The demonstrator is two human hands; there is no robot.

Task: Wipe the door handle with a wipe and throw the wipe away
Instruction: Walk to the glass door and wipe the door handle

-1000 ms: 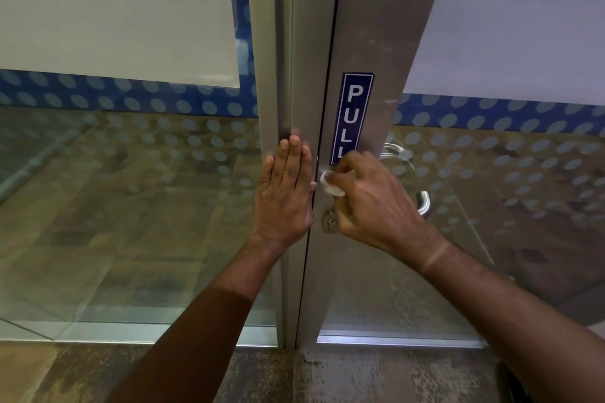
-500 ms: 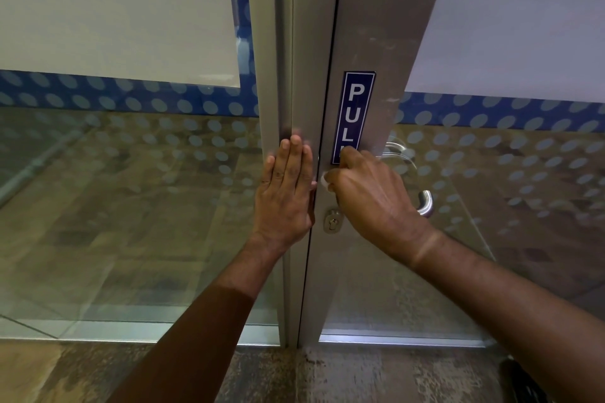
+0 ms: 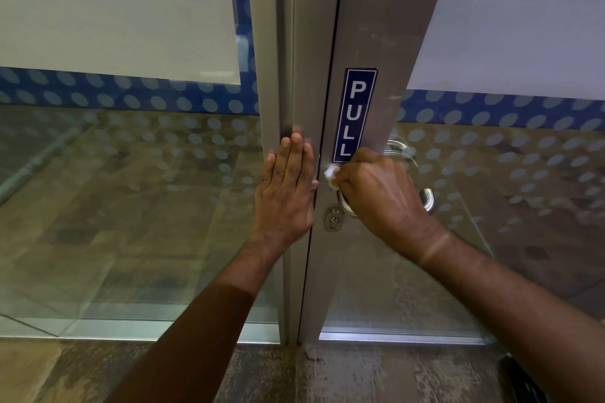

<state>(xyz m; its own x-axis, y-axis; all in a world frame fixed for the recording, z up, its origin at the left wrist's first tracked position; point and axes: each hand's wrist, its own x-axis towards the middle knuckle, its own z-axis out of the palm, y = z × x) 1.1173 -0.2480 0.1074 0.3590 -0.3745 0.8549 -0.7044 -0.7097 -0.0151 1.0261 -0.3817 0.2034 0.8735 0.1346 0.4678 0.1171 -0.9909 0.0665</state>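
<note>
A silver lever door handle [image 3: 428,200] sticks out of the metal door stile, mostly hidden under my right hand [image 3: 379,193]. That hand is closed on a small white wipe [image 3: 331,174], which pokes out at the fingertips against the handle's base, just under the blue PULL sign [image 3: 356,114]. My left hand [image 3: 288,190] lies flat, fingers together and pointing up, pressed on the fixed metal frame [image 3: 278,42] left of the door gap.
A keyhole cylinder [image 3: 333,221] sits below the handle. Glass panels with a blue dotted band stand on both sides. A second handle [image 3: 397,149] shows through the glass behind the door. Worn brown floor lies below, with a dark object [image 3: 520,379] at the bottom right.
My right hand with the wipe has shifted up along the handle's base toward the PULL sign. My left hand has stayed flat on the frame.
</note>
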